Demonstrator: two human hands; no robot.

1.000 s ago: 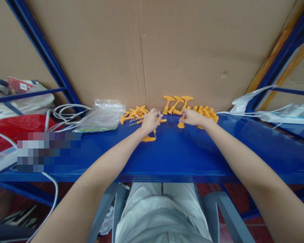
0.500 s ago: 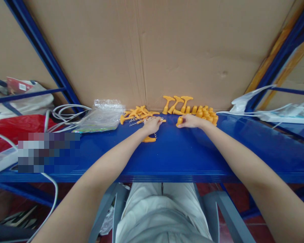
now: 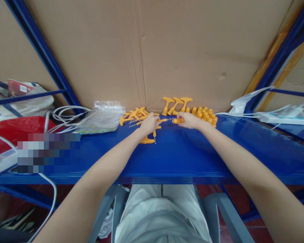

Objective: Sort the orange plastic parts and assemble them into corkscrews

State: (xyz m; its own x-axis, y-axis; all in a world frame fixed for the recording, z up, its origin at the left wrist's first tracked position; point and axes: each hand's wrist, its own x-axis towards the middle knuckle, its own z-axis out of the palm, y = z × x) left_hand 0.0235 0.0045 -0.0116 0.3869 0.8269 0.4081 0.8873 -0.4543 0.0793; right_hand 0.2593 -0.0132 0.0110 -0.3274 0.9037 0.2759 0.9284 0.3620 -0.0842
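My left hand (image 3: 149,123) is closed on a yellow corkscrew (image 3: 163,120), its metal spiral pointing right. My right hand (image 3: 188,120) pinches a yellow plastic cap (image 3: 176,120), tilted on its side, its open end facing the spiral's tip. Below my left hand other yellow corkscrew parts (image 3: 147,140) lie on the blue table. Behind that hand is a pile of yellow corkscrews (image 3: 138,112) with bare spirals. At the back, several capped corkscrews (image 3: 168,105) stand upright, and a cluster of loose yellow caps (image 3: 205,114) stands right of them.
The blue table (image 3: 157,162) meets a cardboard wall (image 3: 147,50). Clear plastic bags (image 3: 103,116) lie at left, beside white cables (image 3: 66,114) and a red bag (image 3: 17,131). Blue shelf posts (image 3: 44,57) rise on both sides. A white power strip (image 3: 288,116) is at right.
My right hand has turned the cap from upright onto its side and brought it toward the left hand. The corkscrew in my left hand now shows its spiral, pointing at the cap.
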